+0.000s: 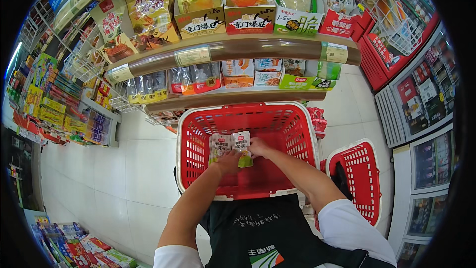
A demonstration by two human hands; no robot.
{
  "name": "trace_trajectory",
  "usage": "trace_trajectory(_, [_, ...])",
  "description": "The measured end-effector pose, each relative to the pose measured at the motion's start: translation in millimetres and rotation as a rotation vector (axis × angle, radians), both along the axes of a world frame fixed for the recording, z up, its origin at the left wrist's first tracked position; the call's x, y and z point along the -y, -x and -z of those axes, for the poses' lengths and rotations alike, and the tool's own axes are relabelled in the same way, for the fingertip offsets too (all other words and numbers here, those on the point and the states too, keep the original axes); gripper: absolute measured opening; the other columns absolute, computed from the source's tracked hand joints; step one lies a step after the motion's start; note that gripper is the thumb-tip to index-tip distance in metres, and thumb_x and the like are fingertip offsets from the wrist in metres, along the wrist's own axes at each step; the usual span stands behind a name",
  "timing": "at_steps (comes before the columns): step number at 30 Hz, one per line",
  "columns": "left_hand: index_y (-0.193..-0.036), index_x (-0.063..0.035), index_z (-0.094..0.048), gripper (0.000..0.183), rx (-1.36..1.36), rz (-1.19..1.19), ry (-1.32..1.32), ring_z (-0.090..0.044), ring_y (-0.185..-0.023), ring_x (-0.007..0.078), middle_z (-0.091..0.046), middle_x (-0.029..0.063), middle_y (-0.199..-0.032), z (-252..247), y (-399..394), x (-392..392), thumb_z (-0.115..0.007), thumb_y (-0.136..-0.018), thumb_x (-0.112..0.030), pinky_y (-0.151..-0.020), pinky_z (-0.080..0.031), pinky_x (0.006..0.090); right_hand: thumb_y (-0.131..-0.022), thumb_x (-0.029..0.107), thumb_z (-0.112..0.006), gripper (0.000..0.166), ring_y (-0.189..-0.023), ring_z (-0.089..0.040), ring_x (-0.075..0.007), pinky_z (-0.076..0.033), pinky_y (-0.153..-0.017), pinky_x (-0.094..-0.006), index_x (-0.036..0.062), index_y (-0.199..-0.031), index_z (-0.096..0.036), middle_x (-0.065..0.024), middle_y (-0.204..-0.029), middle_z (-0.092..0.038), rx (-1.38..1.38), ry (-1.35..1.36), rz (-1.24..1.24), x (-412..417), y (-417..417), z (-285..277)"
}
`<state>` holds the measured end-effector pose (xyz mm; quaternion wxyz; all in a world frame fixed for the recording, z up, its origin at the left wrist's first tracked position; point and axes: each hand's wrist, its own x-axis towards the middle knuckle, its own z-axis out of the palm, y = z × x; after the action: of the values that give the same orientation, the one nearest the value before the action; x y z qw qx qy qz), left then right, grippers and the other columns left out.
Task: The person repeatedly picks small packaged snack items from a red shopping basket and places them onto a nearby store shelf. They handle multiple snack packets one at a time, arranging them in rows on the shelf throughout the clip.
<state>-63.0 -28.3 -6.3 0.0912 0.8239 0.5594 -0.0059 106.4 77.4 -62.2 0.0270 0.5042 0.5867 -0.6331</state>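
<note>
Both of my hands reach into a red plastic shopping basket with a white rim. Two small snack packets lie side by side in it: a left packet and a right packet, both pale at the top and green at the bottom. My left hand rests across their lower parts, fingers over the packets. With its fingertips, my right hand touches the right edge of the right packet; whether it grips it is hard to tell.
Ahead, a shelf holds boxes of snack packets, with another tier below. A second red basket stands at the right on the tiled floor, near glass-fronted coolers. Wire racks and snack displays are at the left.
</note>
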Motion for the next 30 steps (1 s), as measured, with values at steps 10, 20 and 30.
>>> trace_trajectory(10, [-0.122,-0.0101,-0.055,0.046,0.146,-0.189,0.152,-0.046,-0.118,0.0319,-0.051,0.0111,-0.124,10,4,7,-0.066,-0.082,-0.029,-0.102,-0.033,0.0545,-0.086,0.030,-0.061,0.040,-0.109,-0.064,-0.0363,-0.052,-0.091,-0.0454,0.0110,-0.121,-0.065,-0.0197,-0.120,-0.066,0.139,-0.459,-0.368,12,13,-29])
trace_trajectory(20, [-0.155,-0.0192,-0.022,0.088,-0.025,-0.070,0.577,-0.024,-0.145,0.0426,-0.024,0.0180,-0.159,32,17,-9,-0.063,-0.085,-0.052,-0.112,-0.027,0.0631,-0.085,0.022,-0.062,0.031,-0.104,-0.066,-0.0346,-0.053,-0.089,-0.0450,0.0134,-0.114,-0.070,-0.0177,-0.112,-0.069,0.061,-0.640,-0.569,-2,19,2])
trace_trajectory(30, [-0.131,0.0019,-0.053,0.052,0.547,-0.023,-0.045,-0.055,-0.119,0.0423,-0.060,0.0262,-0.125,-160,-44,-41,-0.070,-0.087,-0.022,-0.102,-0.045,0.0458,-0.090,0.025,-0.065,0.024,-0.074,-0.069,-0.0263,-0.053,-0.067,-0.0381,0.0089,-0.108,-0.070,-0.0130,-0.088,-0.071,-0.240,-0.936,-0.167,-20,-91,-239])
